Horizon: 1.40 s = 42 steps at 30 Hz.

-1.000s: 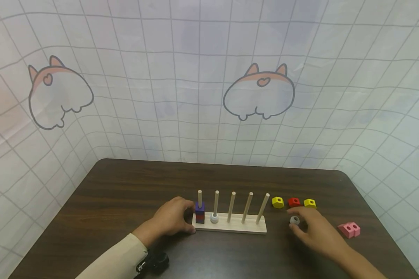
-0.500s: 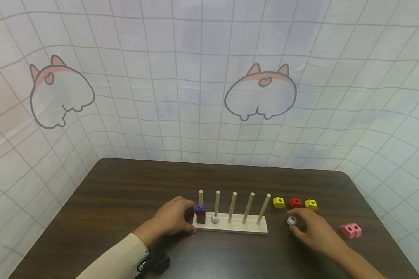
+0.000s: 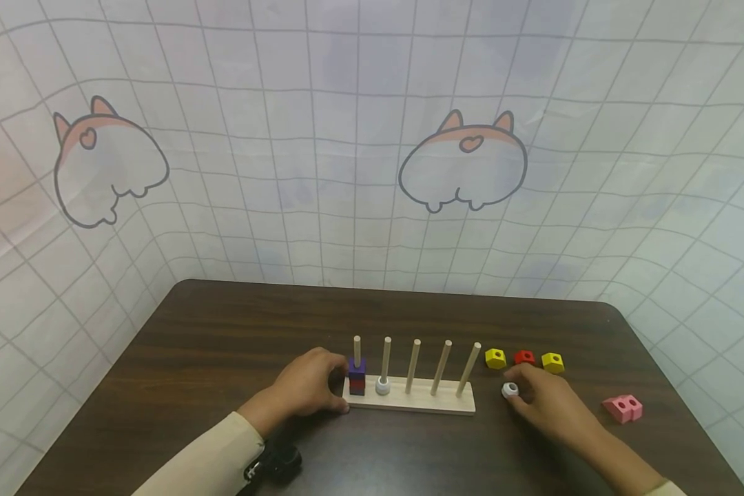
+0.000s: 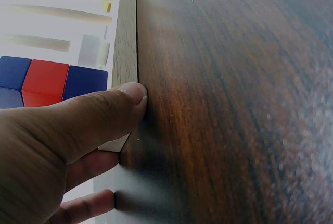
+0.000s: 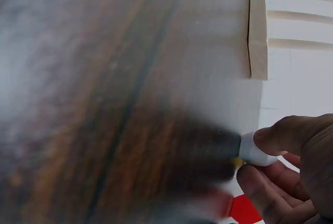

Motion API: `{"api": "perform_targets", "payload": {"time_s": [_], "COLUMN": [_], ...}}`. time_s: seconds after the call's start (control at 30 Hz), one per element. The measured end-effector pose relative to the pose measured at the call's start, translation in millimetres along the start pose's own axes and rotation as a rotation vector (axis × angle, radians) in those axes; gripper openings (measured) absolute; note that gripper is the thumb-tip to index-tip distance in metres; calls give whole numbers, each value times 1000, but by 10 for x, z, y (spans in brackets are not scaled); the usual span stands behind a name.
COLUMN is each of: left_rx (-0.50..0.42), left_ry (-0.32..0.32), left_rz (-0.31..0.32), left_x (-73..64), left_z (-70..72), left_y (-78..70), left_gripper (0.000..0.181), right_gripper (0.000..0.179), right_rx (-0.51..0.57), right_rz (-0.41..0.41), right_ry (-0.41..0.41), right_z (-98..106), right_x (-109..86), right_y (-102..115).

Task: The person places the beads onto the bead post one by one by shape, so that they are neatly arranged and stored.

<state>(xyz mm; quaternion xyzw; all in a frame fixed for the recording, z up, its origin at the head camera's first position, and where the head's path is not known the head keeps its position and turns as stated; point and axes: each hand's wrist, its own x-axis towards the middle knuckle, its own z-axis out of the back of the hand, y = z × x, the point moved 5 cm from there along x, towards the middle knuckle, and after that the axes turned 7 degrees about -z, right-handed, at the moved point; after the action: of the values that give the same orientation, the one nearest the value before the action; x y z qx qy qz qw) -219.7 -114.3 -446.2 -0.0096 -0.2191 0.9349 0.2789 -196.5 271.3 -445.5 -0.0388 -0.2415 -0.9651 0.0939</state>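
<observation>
In the head view, a pale wooden peg board [image 3: 409,401] with several upright pegs lies on the dark table. My left hand [image 3: 306,383] grips its left end, the thumb along the front edge in the left wrist view. A stack of blue and red blocks [image 4: 46,82] sits on the leftmost peg, and a white bead [image 3: 382,386] is at the foot of the second. Right of the board, my right hand [image 3: 548,399] pinches another white bead [image 5: 255,150] between thumb and fingers, apart from the board.
Behind the right hand lie a yellow block [image 3: 495,358], a red block [image 3: 524,357] and a second yellow block [image 3: 553,363]. Pink blocks [image 3: 623,408] lie farther right. A grid-patterned cloth [image 3: 359,172] hangs behind the table.
My right hand has shifted slightly left, carrying the white bead closer to the peg board. The left hand stays at the board's left end.
</observation>
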Motion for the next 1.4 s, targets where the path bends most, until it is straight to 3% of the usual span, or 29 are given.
{"api": "perform_targets", "payload": {"time_s": [0.33,0.87,1.13,1.4], "left_rx": [4,-4,-2,-4], "left_ry": [5,7,15,13], "left_rz": [3,6,10,15], "left_x": [8,5,9,3], "left_z": [-17,-25,-23,-21], "left_y": [14,27,18,17], "left_gripper": [46,46,46,45], "right_gripper": [23,19,21,19], "right_rx": [-18,2,0,23], "right_rz": [98,119,212,194], "right_ry": [-62,-71,-122,-109], "right_z": [175,655,830,902], "right_x": [82,162,179,194], "right_y": [221,619,820,992]}}
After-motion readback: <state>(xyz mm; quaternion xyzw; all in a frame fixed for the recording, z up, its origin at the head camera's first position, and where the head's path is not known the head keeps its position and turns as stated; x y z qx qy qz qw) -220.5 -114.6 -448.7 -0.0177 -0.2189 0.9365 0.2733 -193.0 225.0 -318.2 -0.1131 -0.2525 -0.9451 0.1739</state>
